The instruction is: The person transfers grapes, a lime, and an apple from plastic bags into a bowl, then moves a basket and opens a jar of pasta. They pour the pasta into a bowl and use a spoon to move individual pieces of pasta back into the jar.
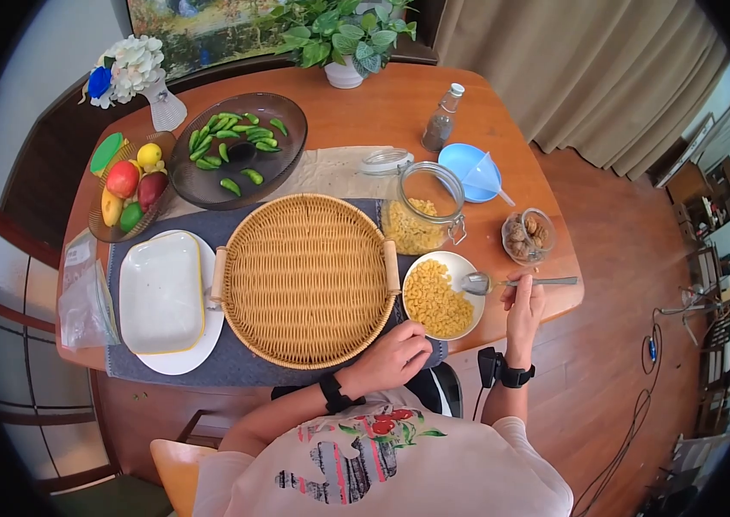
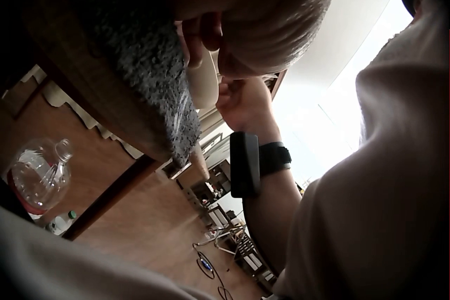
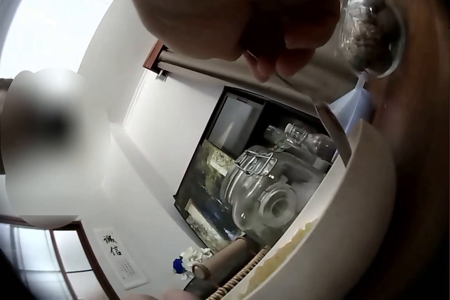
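My right hand (image 1: 523,306) pinches the handle of a metal spoon (image 1: 477,283). The spoon's bowl end lies over the right rim of a white bowl (image 1: 468,327) of small yellow pasta pieces (image 1: 435,300). In the right wrist view the spoon (image 3: 332,131) slants down to the bowl's rim (image 3: 365,173). My left hand (image 1: 397,353) is by the table's front edge, loosely curled, fingertips close to the bowl's near left side. Behind the bowl stands an open clip-top glass jar (image 1: 416,231) with more pasta. A round wicker basket (image 1: 306,280) with wooden handles sits left of the bowl.
A glass jar of walnuts (image 1: 528,237) and a blue plate with a funnel (image 1: 484,175) are at the right. White trays (image 1: 162,293), a fruit basket (image 1: 130,189) and a dark dish of green peppers (image 1: 274,177) fill the left. A bottle (image 1: 442,121) stands behind.
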Demonstrator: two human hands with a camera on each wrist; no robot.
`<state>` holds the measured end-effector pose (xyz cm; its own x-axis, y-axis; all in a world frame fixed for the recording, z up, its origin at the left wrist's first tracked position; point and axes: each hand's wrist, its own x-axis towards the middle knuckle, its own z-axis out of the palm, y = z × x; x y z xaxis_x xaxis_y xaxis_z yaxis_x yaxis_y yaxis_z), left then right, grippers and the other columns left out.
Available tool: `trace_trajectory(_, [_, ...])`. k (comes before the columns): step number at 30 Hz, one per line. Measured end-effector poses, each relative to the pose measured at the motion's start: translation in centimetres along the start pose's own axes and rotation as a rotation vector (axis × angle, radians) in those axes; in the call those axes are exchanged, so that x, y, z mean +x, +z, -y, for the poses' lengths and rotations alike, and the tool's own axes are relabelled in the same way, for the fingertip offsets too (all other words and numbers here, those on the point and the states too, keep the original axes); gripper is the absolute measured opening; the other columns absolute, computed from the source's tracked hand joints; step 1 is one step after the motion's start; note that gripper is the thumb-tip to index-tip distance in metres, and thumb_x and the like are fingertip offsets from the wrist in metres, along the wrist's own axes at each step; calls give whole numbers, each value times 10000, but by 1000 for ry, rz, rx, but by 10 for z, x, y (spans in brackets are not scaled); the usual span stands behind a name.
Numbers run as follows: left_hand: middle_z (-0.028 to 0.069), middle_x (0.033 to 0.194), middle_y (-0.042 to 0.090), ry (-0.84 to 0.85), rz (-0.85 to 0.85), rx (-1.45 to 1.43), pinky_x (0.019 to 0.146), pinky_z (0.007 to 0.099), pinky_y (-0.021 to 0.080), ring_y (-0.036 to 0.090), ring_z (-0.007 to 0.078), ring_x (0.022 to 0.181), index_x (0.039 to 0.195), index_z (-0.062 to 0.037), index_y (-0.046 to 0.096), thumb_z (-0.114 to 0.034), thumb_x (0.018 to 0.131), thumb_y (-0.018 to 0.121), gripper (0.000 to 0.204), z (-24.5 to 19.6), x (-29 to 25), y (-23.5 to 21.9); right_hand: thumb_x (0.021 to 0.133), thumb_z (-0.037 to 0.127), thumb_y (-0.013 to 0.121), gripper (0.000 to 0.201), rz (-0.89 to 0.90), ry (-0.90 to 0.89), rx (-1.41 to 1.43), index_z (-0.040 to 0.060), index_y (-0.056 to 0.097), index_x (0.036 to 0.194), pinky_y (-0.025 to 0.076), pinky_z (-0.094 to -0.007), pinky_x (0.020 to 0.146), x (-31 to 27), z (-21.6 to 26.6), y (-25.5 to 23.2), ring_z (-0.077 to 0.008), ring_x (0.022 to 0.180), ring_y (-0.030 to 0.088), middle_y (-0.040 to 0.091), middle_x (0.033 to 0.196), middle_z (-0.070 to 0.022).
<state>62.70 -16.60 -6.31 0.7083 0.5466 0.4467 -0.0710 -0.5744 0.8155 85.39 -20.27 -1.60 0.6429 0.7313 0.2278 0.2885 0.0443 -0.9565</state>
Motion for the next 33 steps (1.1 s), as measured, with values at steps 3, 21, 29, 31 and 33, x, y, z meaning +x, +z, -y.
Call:
trace_trajectory(3, [112, 874, 479, 8, -16, -8, 691, 331, 443, 516, 267, 798, 818, -9, 533, -20, 761, 572, 69, -4, 2, -1, 952, 291, 373, 339, 2, -28, -175, 33, 547, 818, 340, -190, 460, -1, -11, 0, -60, 511, 442, 491, 592, -5])
trace_trajectory(21, [119, 887, 481, 8, -5, 25, 720, 310, 443, 515, 255, 828, 818, -16, 562, -15, 737, 609, 93, 0, 1, 1, 951, 314, 382, 334, 3, 97, 154, 42, 534, 830, 339, -185, 447, -8, -18, 8, -63, 490, 441, 477, 584, 4])
trace_trajectory(29, [115, 881, 478, 11, -13, 21, 719, 308, 442, 512, 248, 818, 819, -11, 563, -1, 729, 603, 99, 0, 1, 1, 946, 322, 391, 333, -42, 133, 176, 43, 537, 835, 341, -184, 449, -9, -9, 8, -64, 489, 433, 473, 594, 0])
trace_trajectory(31, [114, 882, 477, 11, -9, 19, 719, 309, 442, 511, 246, 818, 823, -13, 562, 1, 729, 603, 103, 0, 1, 1, 942, 327, 402, 339, -64, 143, 207, 43, 554, 835, 341, -177, 444, -8, -11, 8, -53, 497, 448, 480, 577, 12])
trace_trajectory(33, [113, 882, 476, 10, -7, 20, 720, 308, 441, 511, 246, 819, 824, -13, 561, 1, 729, 603, 105, 0, 1, 1, 941, 329, 404, 338, -68, 159, 233, 45, 554, 834, 342, -177, 443, -8, -11, 7, -54, 495, 451, 480, 578, 11])
